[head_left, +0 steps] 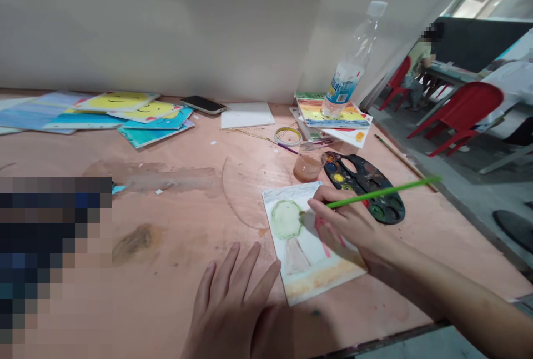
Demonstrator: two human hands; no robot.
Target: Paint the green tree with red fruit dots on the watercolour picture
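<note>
My right hand (pixel 343 220) grips a green-handled paintbrush (pixel 378 195), with the brush tip on the green tree crown of a watercolour painting on paper (pixel 316 270). The painting lies on the pink-covered table (pixel 175 220), and my hand covers its right part. My left hand (pixel 233 303) rests flat on the table with its fingers spread, its thumb close to the paper's lower left edge. Just beyond my right hand lies a black paint palette (pixel 364 187) with several colour wells. A plastic cup of pinkish water (pixel 308 164) stands to its left.
A plastic water bottle (pixel 350 64) stands on a stack of painted papers (pixel 333 111). A tape roll (pixel 288 136), a phone (pixel 203 104) and smiley-face pictures (pixel 116 102) lie farther back. A pixelated blur covers the lower left. Beyond the table's right edge are red chairs (pixel 462 111) and seated people.
</note>
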